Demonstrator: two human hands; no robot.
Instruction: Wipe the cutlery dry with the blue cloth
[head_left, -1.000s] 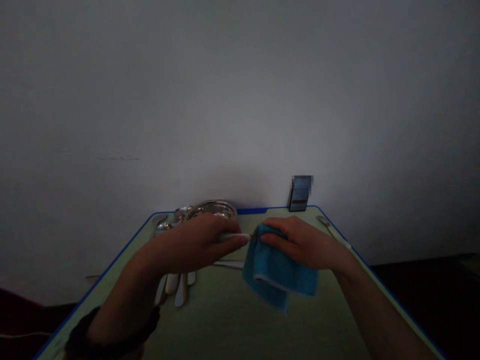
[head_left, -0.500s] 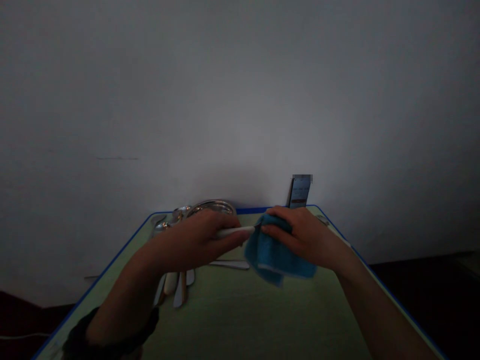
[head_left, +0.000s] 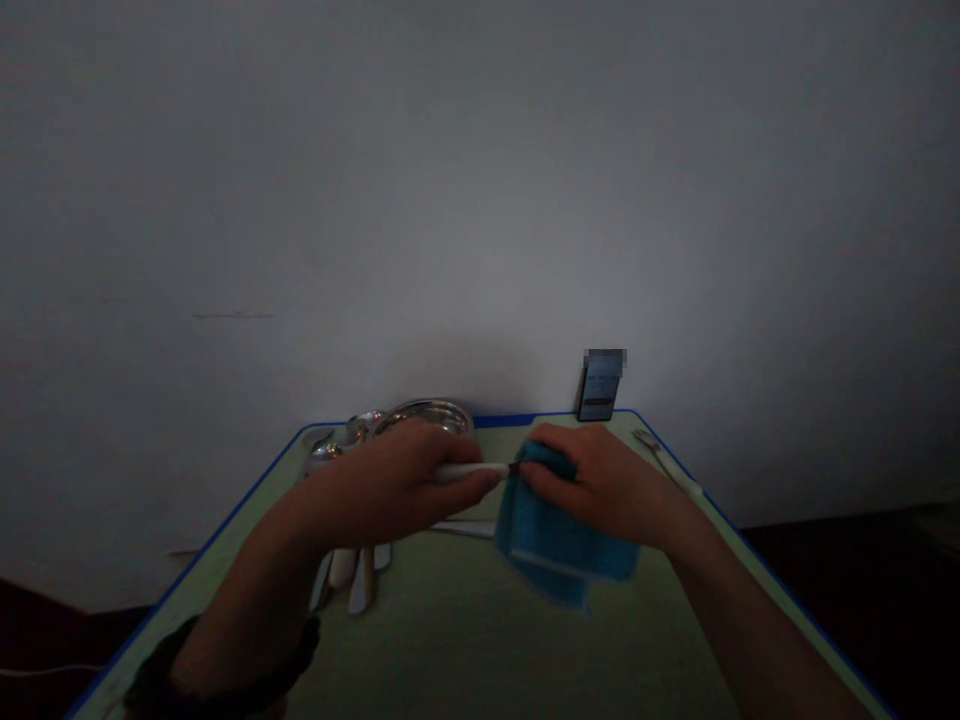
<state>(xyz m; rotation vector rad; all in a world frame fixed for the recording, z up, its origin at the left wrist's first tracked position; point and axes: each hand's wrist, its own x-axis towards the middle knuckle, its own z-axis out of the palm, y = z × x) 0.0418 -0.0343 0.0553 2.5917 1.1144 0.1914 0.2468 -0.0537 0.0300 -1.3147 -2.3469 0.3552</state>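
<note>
My left hand (head_left: 409,470) is closed around the white handle of a utensil (head_left: 472,471), held level above the table. A short bit of dark metal shows where the handle ends; beyond that the utensil's head is wrapped in a blue cloth (head_left: 566,530), so its kind is hidden. The fingers of my right hand (head_left: 589,468) pinch the cloth over that end, and its loose folds hang down. Beneath my left hand, several utensils with pale handles (head_left: 361,585) lie on the table, partly covered by the hand.
Behind my left hand a shiny metal bowl (head_left: 431,408) stands near the wall, with metal utensil heads (head_left: 325,453) beside it. A phone (head_left: 598,388) leans on the wall. One white-handled fork (head_left: 671,468) lies along the right edge of the green table (head_left: 480,650).
Both hands have dipped slightly, along with the utensil and cloth. The cloth's hanging folds have swung down and right. More of the fork at the right edge shows now.
</note>
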